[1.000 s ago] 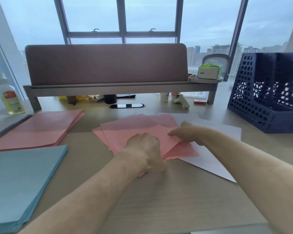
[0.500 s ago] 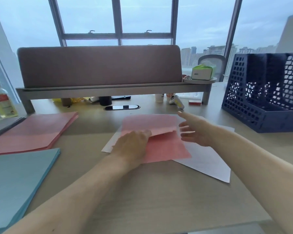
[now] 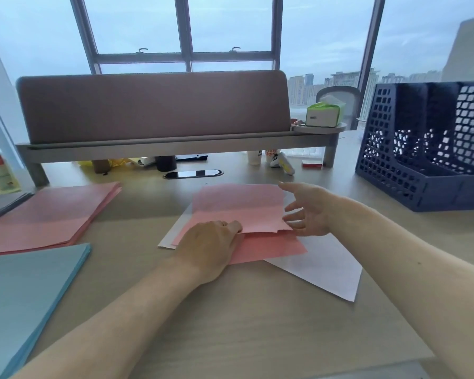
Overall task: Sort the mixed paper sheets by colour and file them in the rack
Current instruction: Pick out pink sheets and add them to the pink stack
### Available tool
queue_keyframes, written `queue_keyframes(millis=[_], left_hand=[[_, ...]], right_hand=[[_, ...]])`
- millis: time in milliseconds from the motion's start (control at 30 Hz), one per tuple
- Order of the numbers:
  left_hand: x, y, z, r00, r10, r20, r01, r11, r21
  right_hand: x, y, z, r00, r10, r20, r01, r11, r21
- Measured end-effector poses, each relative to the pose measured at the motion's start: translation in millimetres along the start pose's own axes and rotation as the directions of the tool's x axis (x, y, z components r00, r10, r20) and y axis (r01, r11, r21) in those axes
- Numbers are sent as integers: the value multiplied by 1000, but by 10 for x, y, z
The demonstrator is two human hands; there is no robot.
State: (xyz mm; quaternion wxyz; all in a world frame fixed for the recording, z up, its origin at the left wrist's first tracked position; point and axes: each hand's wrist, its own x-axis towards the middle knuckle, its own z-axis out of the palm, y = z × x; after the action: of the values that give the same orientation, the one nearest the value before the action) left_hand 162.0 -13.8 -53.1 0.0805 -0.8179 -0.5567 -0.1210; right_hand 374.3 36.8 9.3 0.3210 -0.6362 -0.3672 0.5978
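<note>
Pink stack (image 3: 52,214) and blue stack (image 3: 25,296) lie sorted, the rack (image 3: 422,192) looks unfilled; left hand (image 3: 211,247) pinches the middle pink sheets (image 3: 238,206), right hand (image 3: 307,212) spread open beside them.

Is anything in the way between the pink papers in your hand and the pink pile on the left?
No. Only bare desk lies between the pink sheets that the left hand grips and the pink pile. The right hand is open on the other side.
</note>
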Motion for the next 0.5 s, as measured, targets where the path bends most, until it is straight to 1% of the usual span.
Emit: queue_keyframes(millis=[100, 167, 233, 400, 500], left_hand=[[60, -50, 32, 998, -34, -45, 35, 999, 31], [96, -63, 42, 996, -42, -75, 46, 998, 45], [110, -67, 44, 997, -26, -77, 29, 999, 37], [79, -52, -5, 1000, 20, -3, -20, 1000, -1], [41, 23, -54, 998, -16, 54, 17, 1000, -21]], right_hand=[[41, -53, -62, 998, -15, -56, 10, 996, -88], [34, -81, -91, 998, -11, -55, 6, 996, -93], [19, -77, -96, 998, -8, -58, 3, 996, -87], [7, -21, -41, 998, -35, -54, 34, 999, -21], [19, -21, 41, 998, -50, -47, 53, 996, 67]])
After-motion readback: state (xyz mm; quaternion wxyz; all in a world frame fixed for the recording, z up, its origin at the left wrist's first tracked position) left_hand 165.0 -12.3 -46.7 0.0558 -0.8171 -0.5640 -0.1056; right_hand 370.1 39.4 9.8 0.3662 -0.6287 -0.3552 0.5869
